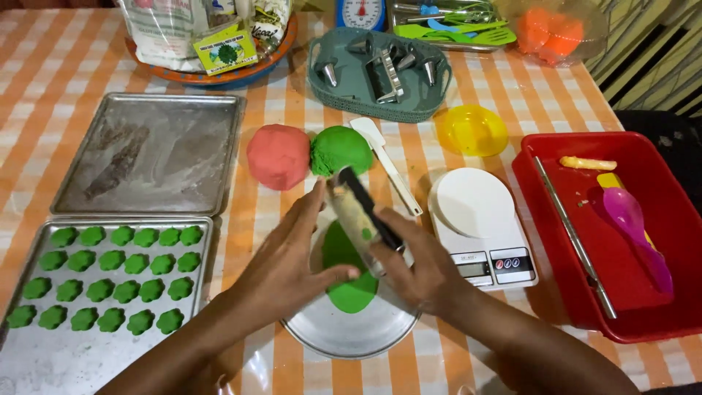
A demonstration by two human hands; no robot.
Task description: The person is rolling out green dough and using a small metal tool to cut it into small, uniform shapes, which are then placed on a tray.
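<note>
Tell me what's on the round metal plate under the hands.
Flattened green dough lies on the round metal plate. The left hand, right hand and their roller cover its upper part.

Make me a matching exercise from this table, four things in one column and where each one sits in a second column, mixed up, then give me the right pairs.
Things:
1. green flower-shaped dough pieces
2. purple spoon
3. metal piping nozzles
4. flattened green dough

Places:
A. in the grey-green basket
B. on the round metal plate, under the two hands
C. in rows on the near baking tray
D. in the red tub

Pairs: 1-C, 2-D, 3-A, 4-B
</note>
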